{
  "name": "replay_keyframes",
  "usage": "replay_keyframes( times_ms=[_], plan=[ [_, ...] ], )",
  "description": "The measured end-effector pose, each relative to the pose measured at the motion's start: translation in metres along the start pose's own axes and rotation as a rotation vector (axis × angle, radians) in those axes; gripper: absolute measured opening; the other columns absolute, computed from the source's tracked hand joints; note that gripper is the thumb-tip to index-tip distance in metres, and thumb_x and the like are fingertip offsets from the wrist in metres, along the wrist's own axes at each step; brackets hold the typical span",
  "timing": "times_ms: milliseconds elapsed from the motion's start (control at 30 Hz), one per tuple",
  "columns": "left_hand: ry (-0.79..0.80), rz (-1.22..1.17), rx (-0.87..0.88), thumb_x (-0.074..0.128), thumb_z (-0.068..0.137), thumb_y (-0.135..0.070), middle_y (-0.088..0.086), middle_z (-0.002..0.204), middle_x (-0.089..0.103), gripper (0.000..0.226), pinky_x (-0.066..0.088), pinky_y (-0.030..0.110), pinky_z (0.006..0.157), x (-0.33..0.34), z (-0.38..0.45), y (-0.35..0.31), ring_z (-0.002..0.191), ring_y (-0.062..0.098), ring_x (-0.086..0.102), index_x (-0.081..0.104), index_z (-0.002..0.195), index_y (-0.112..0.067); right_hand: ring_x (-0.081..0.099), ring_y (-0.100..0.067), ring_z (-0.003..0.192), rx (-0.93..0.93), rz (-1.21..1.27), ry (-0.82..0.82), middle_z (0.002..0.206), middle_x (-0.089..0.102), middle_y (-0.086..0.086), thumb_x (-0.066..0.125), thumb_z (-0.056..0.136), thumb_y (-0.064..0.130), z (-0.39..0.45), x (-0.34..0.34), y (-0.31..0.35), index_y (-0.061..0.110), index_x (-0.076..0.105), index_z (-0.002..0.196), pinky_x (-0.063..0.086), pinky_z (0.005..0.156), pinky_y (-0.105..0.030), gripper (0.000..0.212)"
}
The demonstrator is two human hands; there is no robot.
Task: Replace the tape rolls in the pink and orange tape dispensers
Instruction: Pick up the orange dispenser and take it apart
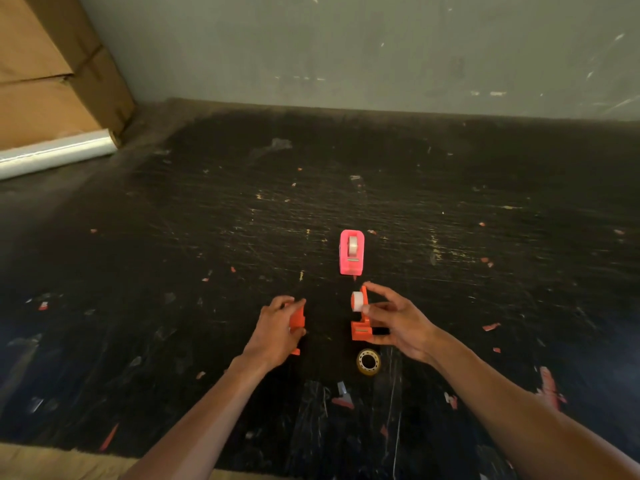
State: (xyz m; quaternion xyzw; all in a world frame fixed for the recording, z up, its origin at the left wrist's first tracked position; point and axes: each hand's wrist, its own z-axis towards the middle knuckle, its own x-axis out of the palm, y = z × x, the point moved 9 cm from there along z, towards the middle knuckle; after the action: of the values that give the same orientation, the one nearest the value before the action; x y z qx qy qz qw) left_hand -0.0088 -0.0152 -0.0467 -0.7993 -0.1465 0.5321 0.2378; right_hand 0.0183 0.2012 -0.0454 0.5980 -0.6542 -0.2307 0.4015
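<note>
The orange tape dispenser is split into two halves on the black table. My left hand grips one orange half. My right hand holds the other orange half, and a white tape roll sits on it between my fingertips. A yellowish, nearly used-up tape roll lies flat just in front of that half. The pink tape dispenser stands closed beyond my hands with a pale roll inside it.
The black table top is scratched and littered with small tape scraps. A roll of clear film and cardboard boxes sit at the far left. A grey wall closes the back.
</note>
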Motion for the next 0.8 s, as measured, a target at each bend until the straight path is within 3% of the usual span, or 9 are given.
replay_keyframes(
  times_ms=[100, 200, 267, 367, 433, 567, 700, 767, 800],
  plan=[
    [0.01, 0.04, -0.022, 0.067, 0.093, -0.026, -0.001, 0.159, 0.028, 0.064, 0.034, 0.048, 0.119, -0.004, 0.0, -0.003, 0.147, 0.029, 0.029, 0.037, 0.151, -0.031, 0.058, -0.03, 0.114, -0.005, -0.014, 0.016, 0.13, 0.05, -0.012, 0.064, 0.091, 0.006, -0.002, 0.006, 0.001, 0.033, 0.049, 0.139, 0.057, 0.084, -0.047, 0.057],
    [-0.126, 0.03, -0.028, 0.063, 0.094, -0.041, -0.002, 0.155, 0.038, 0.057, 0.034, 0.046, 0.114, -0.019, -0.005, -0.019, 0.143, 0.025, 0.034, 0.044, 0.147, -0.033, 0.058, -0.029, 0.115, -0.024, -0.035, 0.041, 0.13, 0.051, -0.011, 0.064, 0.091, 0.006, -0.005, 0.012, 0.005, 0.034, 0.05, 0.138, 0.056, 0.088, -0.049, 0.056],
    [-0.132, -0.202, 0.007, 0.06, 0.096, -0.04, -0.002, 0.146, 0.052, 0.047, 0.041, 0.033, 0.106, -0.023, -0.008, -0.039, 0.129, 0.014, 0.049, 0.051, 0.142, -0.029, 0.06, -0.029, 0.114, -0.038, -0.065, 0.064, 0.129, 0.053, -0.011, 0.063, 0.091, 0.005, -0.007, 0.017, 0.007, 0.034, 0.051, 0.137, 0.057, 0.087, -0.047, 0.056],
    [0.032, -0.555, -0.016, 0.057, 0.099, -0.036, -0.005, 0.13, 0.065, 0.034, 0.045, 0.023, 0.09, -0.011, -0.011, -0.064, 0.114, 0.006, 0.061, 0.062, 0.131, -0.027, 0.062, -0.031, 0.114, -0.061, -0.107, 0.094, 0.129, 0.055, -0.012, 0.065, 0.09, 0.003, -0.007, 0.024, 0.011, 0.034, 0.053, 0.136, 0.057, 0.089, -0.05, 0.057],
    [0.079, -0.707, -0.057, 0.059, 0.099, -0.032, -0.005, 0.121, 0.071, 0.026, 0.051, 0.026, 0.083, -0.006, -0.01, -0.07, 0.105, 0.009, 0.069, 0.066, 0.123, -0.028, 0.063, -0.031, 0.114, -0.079, -0.112, 0.099, 0.129, 0.055, -0.012, 0.064, 0.09, 0.002, -0.006, 0.025, 0.014, 0.032, 0.052, 0.137, 0.058, 0.089, -0.05, 0.057],
    [0.089, -0.877, -0.151, 0.067, 0.093, -0.021, -0.003, 0.113, 0.073, 0.022, 0.055, 0.034, 0.091, 0.002, -0.006, -0.065, 0.101, 0.011, 0.071, 0.067, 0.115, -0.026, 0.063, -0.032, 0.113, -0.091, -0.111, 0.1, 0.129, 0.055, -0.014, 0.062, 0.091, 0.001, -0.008, 0.02, 0.017, 0.032, 0.052, 0.138, 0.059, 0.086, -0.045, 0.057],
    [-0.002, -0.723, -0.091, 0.07, 0.091, -0.023, -0.005, 0.115, 0.067, 0.026, 0.053, 0.025, 0.085, -0.003, -0.003, -0.059, 0.103, 0.007, 0.064, 0.064, 0.116, -0.027, 0.063, -0.032, 0.113, -0.098, -0.097, 0.021, 0.13, 0.055, -0.013, 0.063, 0.091, 0.004, -0.008, 0.001, 0.017, 0.035, 0.052, 0.137, 0.057, 0.088, -0.048, 0.056],
    [-0.005, -0.427, 0.004, 0.07, 0.091, -0.023, -0.006, 0.117, 0.063, 0.03, 0.05, 0.02, 0.083, -0.004, -0.006, -0.06, 0.103, 0.004, 0.061, 0.062, 0.12, -0.028, 0.062, -0.031, 0.114, -0.102, -0.035, -0.051, 0.13, 0.057, -0.013, 0.063, 0.091, 0.006, -0.007, -0.011, 0.018, 0.034, 0.05, 0.139, 0.056, 0.086, -0.048, 0.057],
    [0.013, -0.235, 0.063, 0.07, 0.091, -0.023, -0.004, 0.122, 0.061, 0.034, 0.051, 0.024, 0.09, 0.0, -0.006, -0.061, 0.108, 0.006, 0.06, 0.06, 0.123, -0.029, 0.062, -0.031, 0.113, -0.106, -0.007, -0.081, 0.129, 0.059, -0.012, 0.063, 0.091, 0.005, -0.008, -0.016, 0.019, 0.034, 0.049, 0.139, 0.056, 0.083, -0.046, 0.057]
  ],
)
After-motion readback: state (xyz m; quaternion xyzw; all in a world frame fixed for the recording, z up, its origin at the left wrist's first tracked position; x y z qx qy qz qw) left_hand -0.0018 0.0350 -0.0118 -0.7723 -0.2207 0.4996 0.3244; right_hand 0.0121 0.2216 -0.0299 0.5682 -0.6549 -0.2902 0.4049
